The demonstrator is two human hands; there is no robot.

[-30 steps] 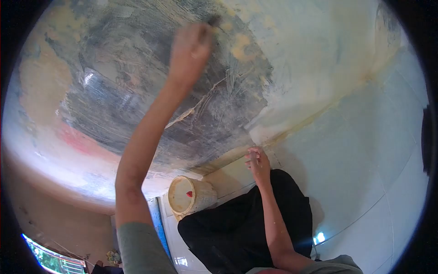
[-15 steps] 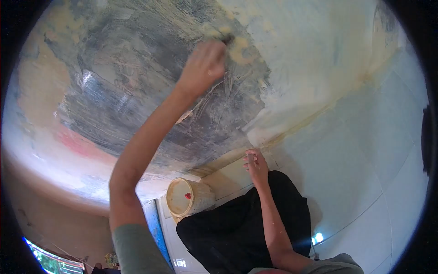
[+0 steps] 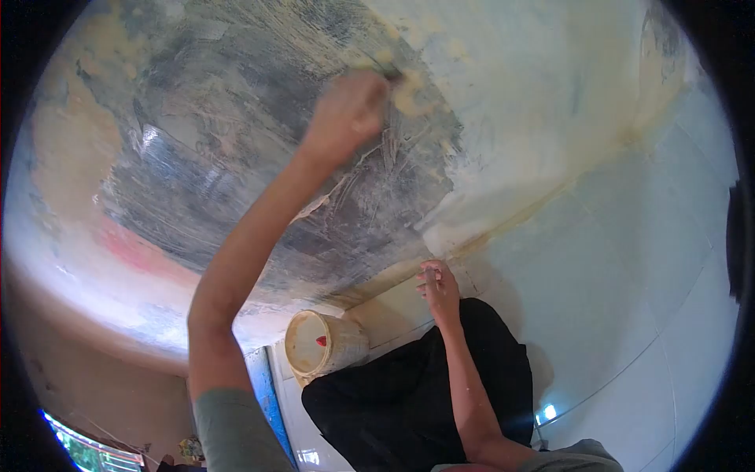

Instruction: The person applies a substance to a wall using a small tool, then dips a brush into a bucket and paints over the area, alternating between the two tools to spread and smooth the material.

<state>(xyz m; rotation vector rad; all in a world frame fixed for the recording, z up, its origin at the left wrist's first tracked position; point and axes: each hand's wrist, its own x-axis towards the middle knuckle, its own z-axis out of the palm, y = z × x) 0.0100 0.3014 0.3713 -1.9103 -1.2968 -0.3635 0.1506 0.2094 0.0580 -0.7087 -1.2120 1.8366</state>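
Observation:
My left hand (image 3: 350, 114) is raised against the wall (image 3: 535, 86), blurred by motion, its fingers closed in a fist. A small dark-ended tool (image 3: 392, 75) pokes out past the knuckles, touching the wall at the edge of a large dark grey smeared patch (image 3: 259, 94). Lower down, my right hand (image 3: 440, 287) hovers by my knee, close to the foot of the wall. Its fingers are curled, with a greyish bit showing among them that I cannot tell the kind of.
A whitish plastic bucket (image 3: 326, 344) with a small red thing (image 3: 321, 341) inside stands left of my black-clad leg (image 3: 393, 401), near the wall. Pale floor tiles (image 3: 613, 291) spread to the right. A blue strip (image 3: 267, 393) lies beside my left sleeve.
My left hand has shifted slightly down on the wall and is more blurred. My right hand has barely moved, and the bucket stays put.

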